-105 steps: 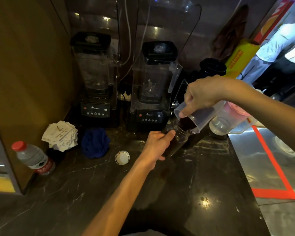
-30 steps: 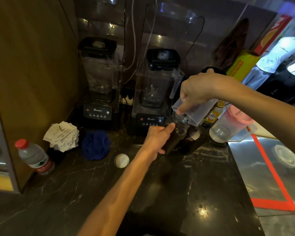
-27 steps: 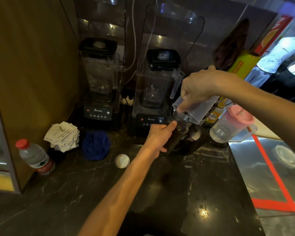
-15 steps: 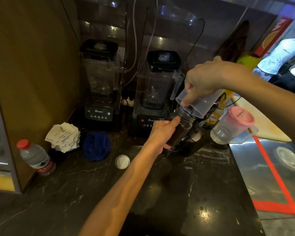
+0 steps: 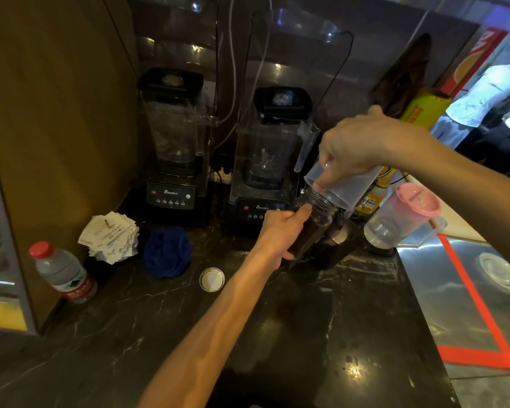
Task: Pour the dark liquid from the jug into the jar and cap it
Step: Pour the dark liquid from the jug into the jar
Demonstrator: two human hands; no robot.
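Pouring step, judged near its end.
- Blender (image 5: 273,160): landmark.
- Jug (image 5: 345,188): just right of blender, tipped steeply, looks almost drained; right hand (image 5: 354,145) grips rim.
- Jar (image 5: 315,225): front-right of blender, tilted, mouth at jug lip, dark inside; left hand (image 5: 283,228) wraps round it.
- Cap (image 5: 212,279): front-left of blender, off jar.

Next, likely: level jug, set down, fetch cap.

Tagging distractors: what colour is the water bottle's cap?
Red. The bottle cap shows best in the head view, far left on the counter.
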